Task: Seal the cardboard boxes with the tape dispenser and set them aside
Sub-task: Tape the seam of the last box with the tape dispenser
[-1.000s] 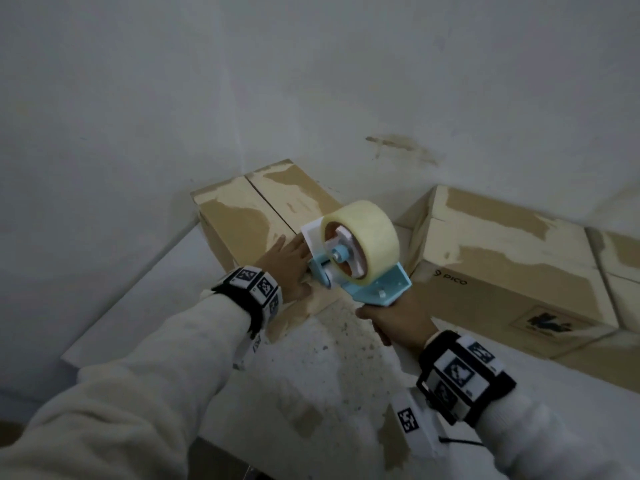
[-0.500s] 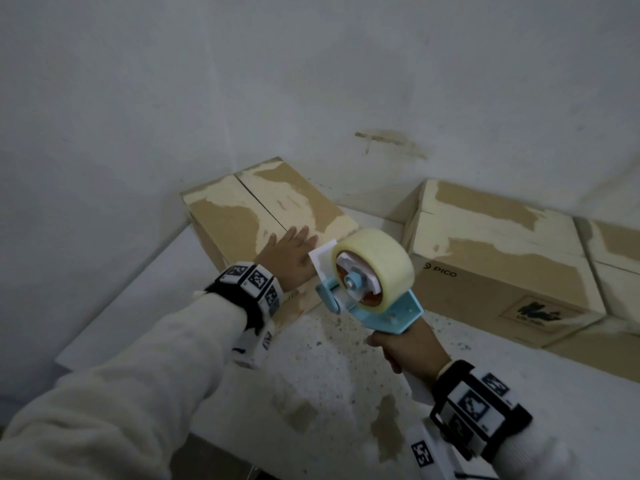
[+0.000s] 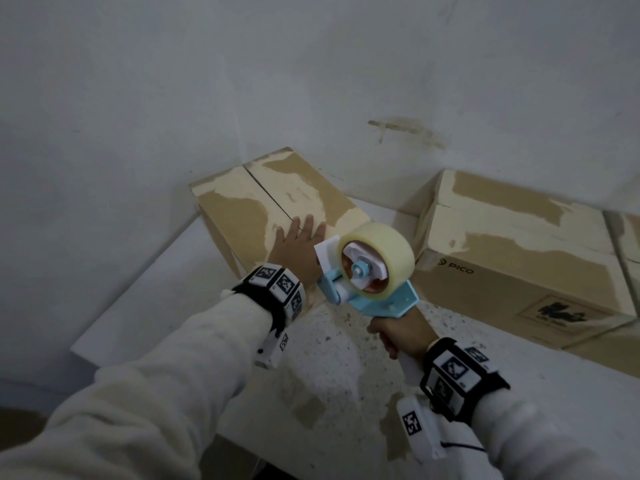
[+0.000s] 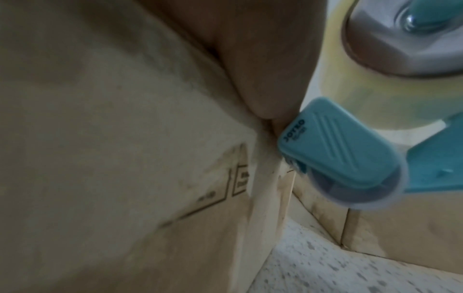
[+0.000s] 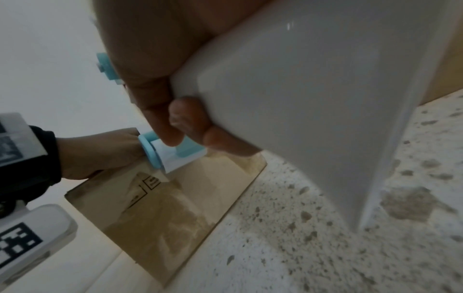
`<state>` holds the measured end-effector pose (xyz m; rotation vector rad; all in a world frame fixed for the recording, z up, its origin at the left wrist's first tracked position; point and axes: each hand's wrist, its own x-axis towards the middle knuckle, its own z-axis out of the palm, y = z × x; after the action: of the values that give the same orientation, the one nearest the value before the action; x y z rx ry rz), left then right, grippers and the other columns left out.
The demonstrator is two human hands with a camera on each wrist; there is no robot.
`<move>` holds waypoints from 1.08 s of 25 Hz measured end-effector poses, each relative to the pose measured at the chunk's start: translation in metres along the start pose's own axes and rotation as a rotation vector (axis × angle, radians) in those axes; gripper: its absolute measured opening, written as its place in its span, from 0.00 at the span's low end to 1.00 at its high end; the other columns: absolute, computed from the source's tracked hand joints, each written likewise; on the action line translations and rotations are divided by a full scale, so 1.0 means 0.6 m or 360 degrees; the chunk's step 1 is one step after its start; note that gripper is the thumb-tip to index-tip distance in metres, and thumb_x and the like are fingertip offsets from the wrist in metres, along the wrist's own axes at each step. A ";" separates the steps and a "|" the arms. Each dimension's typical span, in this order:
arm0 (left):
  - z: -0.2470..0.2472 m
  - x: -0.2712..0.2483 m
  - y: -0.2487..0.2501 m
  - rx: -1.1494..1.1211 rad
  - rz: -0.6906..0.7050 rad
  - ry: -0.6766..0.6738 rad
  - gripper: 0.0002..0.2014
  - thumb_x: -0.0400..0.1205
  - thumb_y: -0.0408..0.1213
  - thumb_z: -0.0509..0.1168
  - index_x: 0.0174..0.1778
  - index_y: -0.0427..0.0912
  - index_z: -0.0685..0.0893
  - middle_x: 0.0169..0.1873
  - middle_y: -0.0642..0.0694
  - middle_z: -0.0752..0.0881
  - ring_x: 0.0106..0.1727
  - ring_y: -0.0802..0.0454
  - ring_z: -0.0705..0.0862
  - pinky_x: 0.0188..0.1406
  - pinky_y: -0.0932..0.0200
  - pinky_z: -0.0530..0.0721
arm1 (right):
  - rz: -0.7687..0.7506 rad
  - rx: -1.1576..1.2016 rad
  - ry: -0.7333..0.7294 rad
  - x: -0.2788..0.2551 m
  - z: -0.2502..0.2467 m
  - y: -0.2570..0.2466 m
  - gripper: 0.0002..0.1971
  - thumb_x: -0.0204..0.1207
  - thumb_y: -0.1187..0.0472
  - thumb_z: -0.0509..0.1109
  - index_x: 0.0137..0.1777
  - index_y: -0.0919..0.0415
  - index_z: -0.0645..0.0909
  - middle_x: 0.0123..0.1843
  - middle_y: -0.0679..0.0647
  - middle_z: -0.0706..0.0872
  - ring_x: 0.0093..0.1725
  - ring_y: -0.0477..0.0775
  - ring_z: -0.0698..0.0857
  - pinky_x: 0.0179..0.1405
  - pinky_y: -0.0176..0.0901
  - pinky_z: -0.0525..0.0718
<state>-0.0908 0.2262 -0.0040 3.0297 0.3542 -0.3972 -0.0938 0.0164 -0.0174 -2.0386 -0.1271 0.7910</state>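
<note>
A cardboard box (image 3: 249,206) with closed top flaps stands in the wall corner. My left hand (image 3: 296,245) lies flat on its near end, fingers straight. My right hand (image 3: 401,332) grips the white handle (image 5: 313,99) of a blue tape dispenser (image 3: 372,275) that carries a roll of clear tape (image 3: 391,247). The dispenser is held just off the box's near edge, beside my left hand (image 5: 100,152). In the left wrist view its blue front roller guard (image 4: 335,150) sits against the box corner (image 4: 263,178).
A second cardboard box marked PICO (image 3: 512,258) lies to the right, with another box (image 3: 627,244) beyond it. All stand on a white speckled table (image 3: 346,358), whose left edge (image 3: 114,306) runs along the wall.
The right hand has drawn the tape dispenser back toward me and off the box top to its near edge. The left hand has stayed pressed on the box.
</note>
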 end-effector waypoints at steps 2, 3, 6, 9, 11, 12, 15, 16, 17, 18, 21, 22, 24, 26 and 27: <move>0.002 -0.001 -0.001 0.0008 -0.0009 0.0029 0.35 0.85 0.54 0.47 0.83 0.44 0.39 0.84 0.43 0.40 0.84 0.39 0.41 0.82 0.37 0.46 | -0.0003 -0.0010 -0.0009 -0.004 -0.002 0.007 0.11 0.68 0.73 0.68 0.29 0.61 0.74 0.17 0.57 0.72 0.16 0.55 0.68 0.20 0.42 0.70; 0.002 -0.002 0.000 0.0010 -0.0010 0.0053 0.37 0.84 0.57 0.47 0.83 0.44 0.40 0.84 0.42 0.40 0.84 0.39 0.41 0.82 0.37 0.46 | -0.0007 -0.0001 -0.0003 -0.007 -0.006 0.013 0.11 0.67 0.74 0.68 0.28 0.61 0.74 0.17 0.57 0.72 0.15 0.56 0.68 0.20 0.42 0.70; 0.005 -0.008 0.015 -0.0004 -0.0075 0.0100 0.41 0.82 0.59 0.52 0.83 0.44 0.41 0.84 0.42 0.42 0.84 0.38 0.42 0.81 0.35 0.46 | -0.0021 0.0063 0.0123 -0.013 -0.034 0.027 0.13 0.65 0.74 0.69 0.24 0.62 0.73 0.16 0.58 0.73 0.15 0.57 0.69 0.25 0.48 0.73; 0.015 -0.012 0.033 -0.0078 -0.0170 0.0163 0.43 0.80 0.61 0.54 0.83 0.44 0.41 0.84 0.42 0.42 0.84 0.36 0.43 0.80 0.34 0.47 | -0.0124 0.0081 0.0249 -0.021 -0.065 0.018 0.15 0.66 0.74 0.69 0.22 0.65 0.70 0.17 0.60 0.73 0.17 0.58 0.70 0.27 0.50 0.74; 0.019 -0.011 0.032 -0.0060 -0.0134 0.0246 0.41 0.81 0.62 0.50 0.83 0.43 0.43 0.84 0.41 0.45 0.84 0.35 0.46 0.80 0.35 0.49 | -0.0255 0.0112 0.0309 -0.028 -0.076 0.001 0.14 0.66 0.76 0.68 0.23 0.65 0.70 0.17 0.60 0.73 0.16 0.57 0.70 0.24 0.49 0.73; 0.020 -0.012 0.027 -0.0019 -0.0093 0.0262 0.40 0.82 0.62 0.49 0.83 0.43 0.44 0.84 0.40 0.46 0.83 0.34 0.47 0.80 0.36 0.51 | -0.0301 0.0131 0.0330 -0.031 -0.078 -0.008 0.14 0.66 0.76 0.68 0.24 0.65 0.70 0.17 0.59 0.72 0.15 0.55 0.69 0.22 0.48 0.73; 0.023 -0.024 0.006 0.0140 0.0052 0.0262 0.39 0.83 0.60 0.50 0.83 0.42 0.44 0.84 0.39 0.48 0.83 0.34 0.49 0.79 0.38 0.53 | -0.0397 0.0135 0.0342 -0.035 -0.078 -0.036 0.12 0.66 0.77 0.69 0.26 0.67 0.71 0.19 0.62 0.72 0.14 0.53 0.68 0.19 0.46 0.71; 0.021 -0.031 -0.002 0.0208 0.0133 0.0257 0.39 0.83 0.60 0.50 0.83 0.42 0.44 0.84 0.39 0.48 0.83 0.34 0.50 0.79 0.39 0.54 | -0.0417 0.0109 0.0337 -0.034 -0.078 -0.046 0.12 0.67 0.76 0.69 0.26 0.67 0.71 0.20 0.63 0.73 0.14 0.52 0.69 0.18 0.45 0.72; 0.023 -0.037 -0.014 0.0269 0.0237 0.0241 0.40 0.82 0.61 0.51 0.83 0.43 0.45 0.84 0.39 0.49 0.83 0.34 0.51 0.79 0.40 0.56 | -0.0431 0.0079 0.0325 -0.033 -0.079 -0.055 0.13 0.67 0.76 0.69 0.25 0.67 0.72 0.20 0.63 0.73 0.14 0.52 0.69 0.18 0.44 0.72; 0.024 -0.042 -0.029 0.0302 0.0351 0.0234 0.40 0.82 0.61 0.51 0.83 0.43 0.46 0.84 0.39 0.50 0.83 0.35 0.52 0.78 0.41 0.58 | -0.0440 0.0046 0.0305 -0.031 -0.080 -0.064 0.14 0.68 0.75 0.69 0.24 0.67 0.72 0.19 0.62 0.74 0.14 0.52 0.70 0.19 0.44 0.73; 0.020 -0.054 -0.087 0.0459 0.0663 0.0282 0.39 0.77 0.66 0.48 0.79 0.44 0.65 0.75 0.39 0.73 0.74 0.36 0.75 0.64 0.39 0.79 | -0.0431 -0.0006 0.0235 -0.021 -0.080 -0.086 0.14 0.67 0.71 0.71 0.22 0.67 0.73 0.18 0.61 0.76 0.17 0.56 0.73 0.24 0.45 0.75; 0.016 -0.057 -0.104 0.0562 0.0700 0.0219 0.39 0.75 0.68 0.45 0.75 0.46 0.69 0.71 0.41 0.79 0.69 0.38 0.80 0.58 0.39 0.83 | -0.0433 -0.0021 0.0208 -0.018 -0.078 -0.091 0.14 0.67 0.68 0.71 0.21 0.66 0.74 0.18 0.61 0.76 0.18 0.57 0.74 0.26 0.47 0.76; 0.007 -0.056 -0.137 0.0711 0.0812 0.0197 0.37 0.75 0.68 0.44 0.74 0.48 0.67 0.72 0.45 0.78 0.72 0.38 0.77 0.62 0.35 0.79 | -0.0449 -0.0074 0.0150 -0.014 -0.070 -0.105 0.16 0.66 0.65 0.72 0.19 0.64 0.74 0.18 0.60 0.77 0.20 0.59 0.75 0.29 0.48 0.78; -0.001 -0.054 -0.159 0.0649 0.0869 0.0148 0.38 0.74 0.65 0.51 0.79 0.51 0.63 0.81 0.46 0.64 0.82 0.37 0.61 0.75 0.33 0.63 | -0.0457 -0.0082 0.0100 -0.015 -0.058 -0.123 0.17 0.67 0.67 0.72 0.19 0.64 0.73 0.18 0.59 0.77 0.19 0.58 0.75 0.29 0.47 0.78; -0.007 -0.057 -0.161 0.0475 0.0797 0.0171 0.38 0.72 0.65 0.50 0.80 0.54 0.64 0.83 0.47 0.58 0.84 0.39 0.55 0.79 0.36 0.56 | -0.0463 -0.0060 0.0077 -0.017 -0.050 -0.132 0.18 0.69 0.69 0.71 0.19 0.64 0.72 0.17 0.58 0.76 0.19 0.57 0.74 0.27 0.46 0.78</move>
<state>-0.1444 0.3131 0.0057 3.2682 -0.4994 -0.2668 -0.0680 0.0365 0.0617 -2.0133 -0.4037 0.5605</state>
